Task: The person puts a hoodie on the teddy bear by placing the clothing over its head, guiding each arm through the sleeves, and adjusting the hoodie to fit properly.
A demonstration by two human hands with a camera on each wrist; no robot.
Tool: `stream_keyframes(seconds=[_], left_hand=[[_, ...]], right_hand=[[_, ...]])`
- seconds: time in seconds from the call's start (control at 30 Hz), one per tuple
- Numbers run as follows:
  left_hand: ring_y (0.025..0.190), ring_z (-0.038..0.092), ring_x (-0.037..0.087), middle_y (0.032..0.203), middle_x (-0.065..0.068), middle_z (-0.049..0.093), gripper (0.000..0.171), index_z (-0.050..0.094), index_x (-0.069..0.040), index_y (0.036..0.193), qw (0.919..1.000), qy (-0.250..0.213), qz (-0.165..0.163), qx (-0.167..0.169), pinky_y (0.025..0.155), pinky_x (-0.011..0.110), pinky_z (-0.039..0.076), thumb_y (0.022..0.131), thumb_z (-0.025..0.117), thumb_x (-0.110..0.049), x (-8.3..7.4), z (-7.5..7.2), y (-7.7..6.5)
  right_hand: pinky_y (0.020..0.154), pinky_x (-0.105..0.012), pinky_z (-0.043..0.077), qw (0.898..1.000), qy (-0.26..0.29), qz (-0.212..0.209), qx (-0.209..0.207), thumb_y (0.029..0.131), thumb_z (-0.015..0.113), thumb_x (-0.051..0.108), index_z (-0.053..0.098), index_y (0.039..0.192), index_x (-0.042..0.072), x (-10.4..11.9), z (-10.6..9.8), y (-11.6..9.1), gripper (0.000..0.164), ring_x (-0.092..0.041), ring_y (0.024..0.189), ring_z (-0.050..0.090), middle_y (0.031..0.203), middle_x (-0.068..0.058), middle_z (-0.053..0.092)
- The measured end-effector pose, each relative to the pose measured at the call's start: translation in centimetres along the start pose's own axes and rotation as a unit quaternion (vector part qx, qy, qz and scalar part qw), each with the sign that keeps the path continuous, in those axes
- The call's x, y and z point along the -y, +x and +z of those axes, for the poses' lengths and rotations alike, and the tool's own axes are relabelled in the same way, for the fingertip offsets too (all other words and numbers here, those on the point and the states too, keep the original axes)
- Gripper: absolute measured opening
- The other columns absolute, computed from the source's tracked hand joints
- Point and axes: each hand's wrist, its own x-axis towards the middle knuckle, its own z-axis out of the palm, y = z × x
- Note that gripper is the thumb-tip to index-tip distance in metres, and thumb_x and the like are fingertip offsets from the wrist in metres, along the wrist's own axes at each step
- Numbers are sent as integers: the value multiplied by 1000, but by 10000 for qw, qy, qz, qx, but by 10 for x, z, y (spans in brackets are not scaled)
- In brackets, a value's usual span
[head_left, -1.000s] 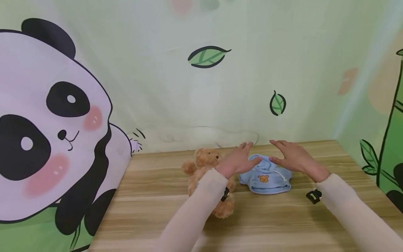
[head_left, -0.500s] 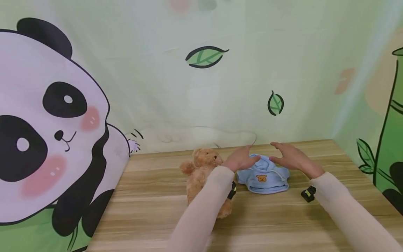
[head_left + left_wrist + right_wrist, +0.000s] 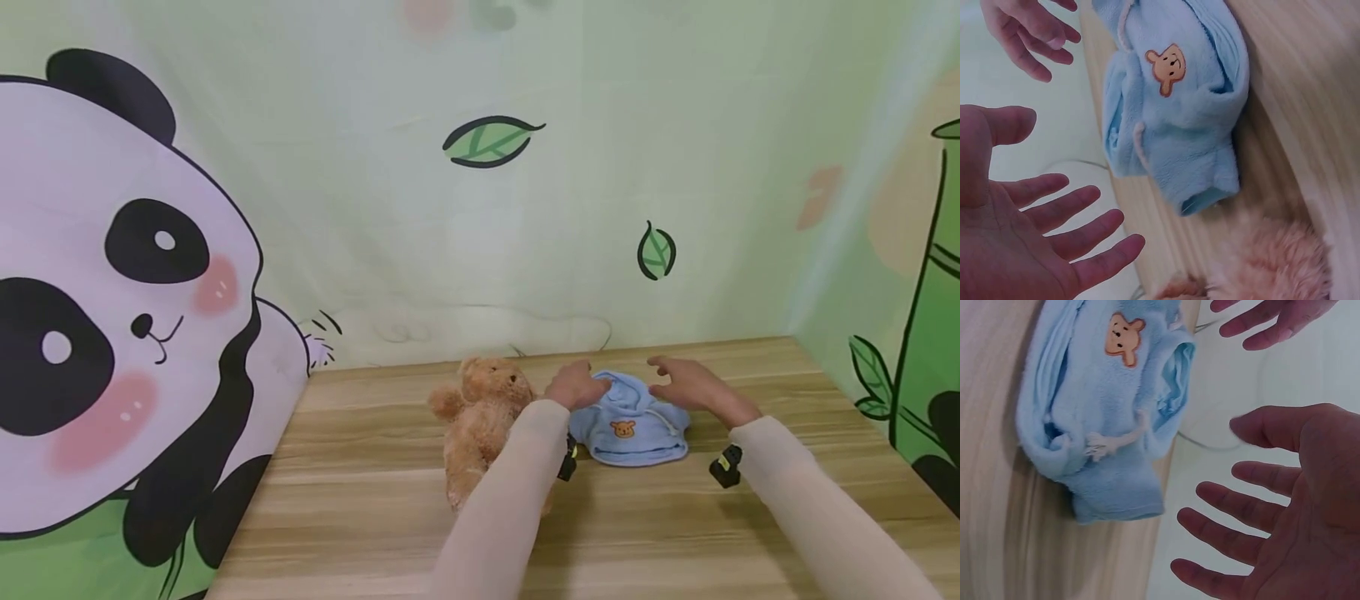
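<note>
A small light-blue hoodie point(image 3: 637, 429) with a bear-face patch and white drawstrings lies on the wooden table. Over its left side is my left hand point(image 3: 577, 385), fingers spread and holding nothing; the left wrist view shows the palm point(image 3: 1016, 250) apart from the cloth. My right hand point(image 3: 693, 385) hovers by the hood's right side, its fingers point(image 3: 1229, 537) also spread with nothing in them. To the left of the hoodie lies a brown teddy bear point(image 3: 480, 417), partly covered by my left sleeve in the head view.
The wooden tabletop point(image 3: 360, 500) ends at the back against a pale green cloth backdrop point(image 3: 360, 192) printed with leaves and a large panda point(image 3: 180, 250). Small black devices, one of them the right wrist device point(image 3: 725, 467), hang beneath both wrists.
My left hand has moved a little right, over the hoodie's left sleeve. Both hands have come lower and slightly closer together. The bear and the hoodie stay in place.
</note>
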Motion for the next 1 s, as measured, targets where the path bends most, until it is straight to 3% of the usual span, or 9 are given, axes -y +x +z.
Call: stream_keyframes(seconds=[0.2, 0.37, 0.6, 0.87, 1.0], left_hand=[[124, 57, 26, 136, 10, 60, 54, 55, -5, 136, 9999, 114, 94, -44, 99, 36, 49, 93, 59, -36, 10, 9, 12], [108, 62, 23, 124, 12, 66, 47, 63, -2, 125, 9997, 199, -138, -17, 91, 35, 51, 89, 67, -32, 11, 12, 6], [90, 60, 18, 111, 8, 70, 43, 68, -4, 114, 9989, 376, -280, -4, 80, 32, 52, 84, 74, -35, 18, 30, 15], [92, 63, 18, 110, 8, 71, 37, 70, -4, 108, 9984, 445, -298, -157, 82, 30, 53, 80, 76, -29, 19, 31, 7], [82, 61, 17, 102, 8, 72, 26, 72, -5, 96, 9976, 562, -287, -300, 74, 30, 53, 77, 76, -22, 23, 34, 9]], right_hand=[[93, -57, 48, 9995, 166, 236, 149, 91, 56, 17, 42, 140, -11, -10, 11, 6, 58, -52, 117, 54, 130, -37, 54], [92, -55, 50, 9977, 316, 508, 319, 92, 55, 15, 40, 140, -12, -14, 19, 10, 57, -51, 117, 54, 130, -39, 52], [95, -56, 48, 9942, 328, 789, 659, 93, 59, 19, 40, 139, -14, -16, 28, 6, 60, -50, 119, 54, 130, -38, 52], [100, -57, 44, 9938, 127, 916, 624, 90, 56, 20, 42, 136, -16, -16, 32, 8, 60, -52, 122, 50, 133, -38, 50], [97, -56, 46, 9931, 101, 982, 628, 90, 58, 22, 49, 130, -16, -17, 34, 10, 56, -49, 118, 54, 130, -36, 53]])
